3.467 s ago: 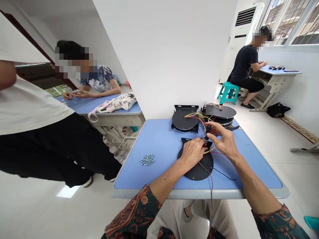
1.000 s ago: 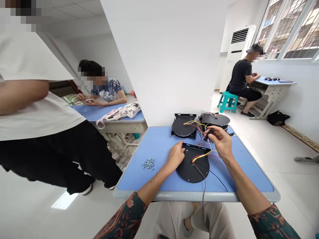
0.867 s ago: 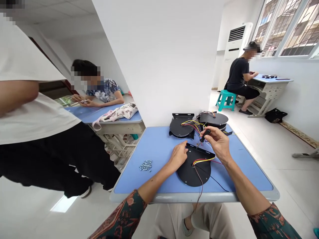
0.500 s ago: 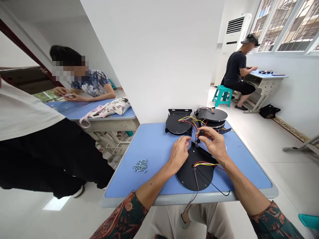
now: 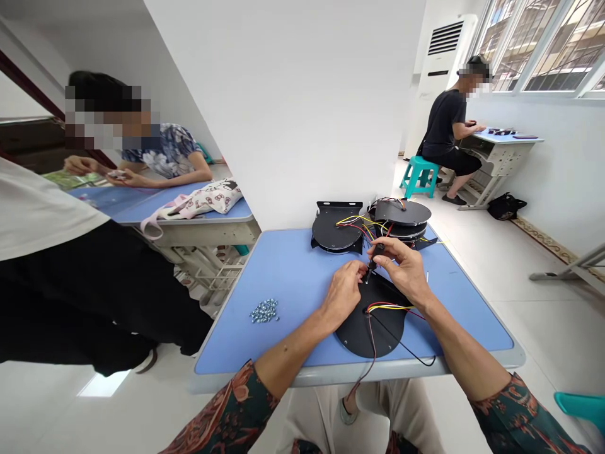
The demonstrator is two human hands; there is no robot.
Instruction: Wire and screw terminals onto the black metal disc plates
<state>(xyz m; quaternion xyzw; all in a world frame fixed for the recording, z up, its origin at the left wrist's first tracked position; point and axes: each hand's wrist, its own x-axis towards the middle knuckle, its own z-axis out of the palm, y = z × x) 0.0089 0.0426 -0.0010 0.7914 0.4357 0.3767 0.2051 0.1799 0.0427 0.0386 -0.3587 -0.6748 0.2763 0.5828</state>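
Note:
My right hand [image 5: 401,265] grips the black handle of a screwdriver [image 5: 377,252]. Its shaft points down at a small silver screw [image 5: 366,282] near the flanged end of a black round-edged plate [image 5: 373,337]. Close to the shaft, my left hand [image 5: 344,290] is closed at the plate's upper left edge; whatever its fingertips pinch is hidden. Red, yellow, white and black wires [image 5: 390,306] come out of a hole in the plate's middle.
A pile of silver screws [image 5: 265,311] lies left on the blue table [image 5: 293,271]. Behind the plate stand a black disc-shaped unit [image 5: 336,230] and a stack of similar units [image 5: 403,217] with loose wires. One person [image 5: 42,277] stands at left; two others sit at tables.
My left fingertips have moved right, closer to the screwdriver shaft. The screwdriver stays over the same spot, tilted slightly differently. The whole view has shifted a little.

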